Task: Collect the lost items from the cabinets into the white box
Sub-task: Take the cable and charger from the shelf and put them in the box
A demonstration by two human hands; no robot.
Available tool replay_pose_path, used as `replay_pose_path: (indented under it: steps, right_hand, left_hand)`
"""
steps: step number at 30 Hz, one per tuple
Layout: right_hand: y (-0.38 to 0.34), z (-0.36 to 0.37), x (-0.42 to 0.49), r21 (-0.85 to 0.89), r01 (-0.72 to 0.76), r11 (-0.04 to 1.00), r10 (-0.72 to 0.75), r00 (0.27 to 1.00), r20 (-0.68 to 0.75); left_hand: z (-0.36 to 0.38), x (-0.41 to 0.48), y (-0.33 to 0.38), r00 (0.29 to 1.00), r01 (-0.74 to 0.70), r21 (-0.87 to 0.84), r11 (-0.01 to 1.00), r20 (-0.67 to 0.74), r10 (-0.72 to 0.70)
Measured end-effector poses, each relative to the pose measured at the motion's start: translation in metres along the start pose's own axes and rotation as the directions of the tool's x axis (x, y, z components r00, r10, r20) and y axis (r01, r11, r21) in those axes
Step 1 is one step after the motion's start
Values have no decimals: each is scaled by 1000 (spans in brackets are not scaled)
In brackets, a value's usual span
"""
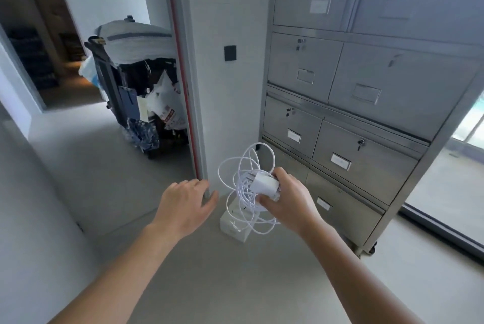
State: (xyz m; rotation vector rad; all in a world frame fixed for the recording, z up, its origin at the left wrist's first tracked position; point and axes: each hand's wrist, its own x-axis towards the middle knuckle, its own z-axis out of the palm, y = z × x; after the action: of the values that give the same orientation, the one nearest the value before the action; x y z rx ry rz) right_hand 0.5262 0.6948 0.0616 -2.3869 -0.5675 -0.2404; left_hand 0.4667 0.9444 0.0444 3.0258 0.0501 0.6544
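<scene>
My right hand (pixel 288 198) grips a white charger plug (pixel 264 183) with its long white cable (pixel 243 166) hanging in loose loops. The bundle hangs right above a small white box (pixel 230 226) that stands on the floor by the wall corner. Inside the box lie some white items, partly hidden by the cable. My left hand (pixel 186 206) is spread out with nothing in it, a little left of the box. The steel cabinet (pixel 366 88) stands to the right, all its visible drawers and doors closed.
A loaded housekeeping cart (pixel 138 82) with bags and linens stands in the doorway at the left. A white wall pillar (pixel 225 75) with a black switch separates it from the cabinet. The cabinet rests on small casters (pixel 372 247). Grey floor lies in front of me.
</scene>
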Motion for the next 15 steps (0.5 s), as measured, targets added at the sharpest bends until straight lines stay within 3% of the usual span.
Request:
replay_pose_path:
  steps: [9, 15]
  right_hand:
    - [45, 18, 46, 23, -62, 998, 61, 997, 41]
    - [97, 36, 128, 50, -60, 997, 57, 996, 72]
  left_hand:
    - [52, 53, 3, 997, -42, -59, 997, 54, 46]
    - [100, 125, 4, 992, -34, -4, 999, 123, 34]
